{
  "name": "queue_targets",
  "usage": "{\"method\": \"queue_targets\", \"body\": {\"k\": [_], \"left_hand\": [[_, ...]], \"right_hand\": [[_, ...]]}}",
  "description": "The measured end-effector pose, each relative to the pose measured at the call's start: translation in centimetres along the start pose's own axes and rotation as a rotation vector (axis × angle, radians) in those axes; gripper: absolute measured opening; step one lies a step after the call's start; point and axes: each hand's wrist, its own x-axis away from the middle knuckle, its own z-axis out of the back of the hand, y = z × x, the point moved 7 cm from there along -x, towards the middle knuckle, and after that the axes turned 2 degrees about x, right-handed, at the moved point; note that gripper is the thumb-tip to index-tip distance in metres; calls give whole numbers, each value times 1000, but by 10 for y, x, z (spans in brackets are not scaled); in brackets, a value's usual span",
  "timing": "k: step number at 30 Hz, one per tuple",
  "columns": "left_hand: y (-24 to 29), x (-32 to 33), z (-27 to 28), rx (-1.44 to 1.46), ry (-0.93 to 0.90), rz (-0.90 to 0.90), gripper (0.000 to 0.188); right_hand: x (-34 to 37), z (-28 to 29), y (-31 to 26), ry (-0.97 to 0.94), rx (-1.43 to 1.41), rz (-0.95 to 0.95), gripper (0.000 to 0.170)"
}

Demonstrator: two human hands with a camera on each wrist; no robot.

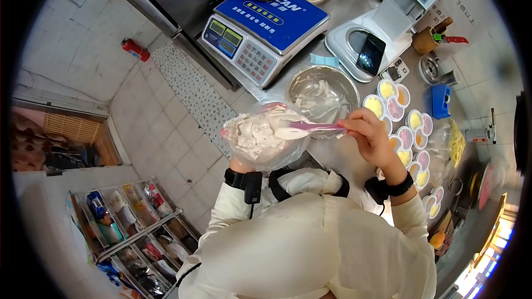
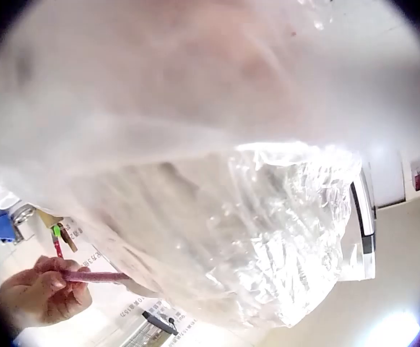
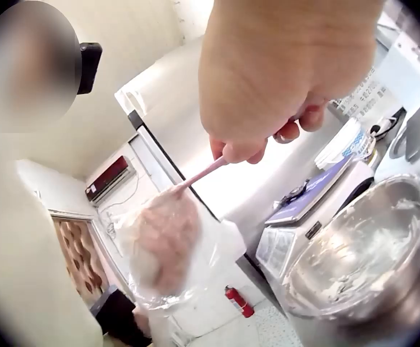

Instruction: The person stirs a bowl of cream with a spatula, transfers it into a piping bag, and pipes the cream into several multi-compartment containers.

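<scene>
A clear plastic bag with a mass of pale whipped cream in it is spread over my left hand, which shows through the film and holds it from below. My right hand pinches the end of a pink spatula between thumb and fingers. The spatula's other end is coated with cream and lies on the cream at the bag's mouth. Just beyond the bag stands a steel mixing bowl, its inside smeared with leftover cream. In the left wrist view, crinkled film covers most of the picture.
A digital scale with a blue top stands beyond the bowl, beside a white mixer with a phone on its base. Several filled round cups line the counter at right. Open shelves stand low at left.
</scene>
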Motion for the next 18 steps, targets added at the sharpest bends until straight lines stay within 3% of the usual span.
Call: {"method": "queue_targets", "body": {"k": [2,5,8,9,11,12,14,15,17,18], "left_hand": [[-9,5,0,-62,-12,-8,63],[-64,17,8,192,104,69,64],[-94,13,12,202,120,216,65],[-101,10,9,615,151,257,62],[-113,6,0,1438,210,337,56],[-133,5,0,1436,205,339,56],[-166,1,9,64,78,81,59],[-176,-3,10,61,76,87,59],[-209,-9,-8,1364,109,488,64],[-194,-18,-3,827,115,344,71]], "right_hand": [[7,13,10,14,53,-7,35],[17,30,42,46,296,-86,27],[22,40,82,102,697,-371,9],[19,37,90,109,705,-381,9],[9,20,107,-78,967,-370,8],[-2,12,99,-89,1046,-288,10],[-12,-4,112,-135,1067,-295,10],[-15,-13,118,-183,1089,-297,10],[-17,-26,123,-224,1011,-319,12],[-18,-33,124,-259,940,-339,14]]}}
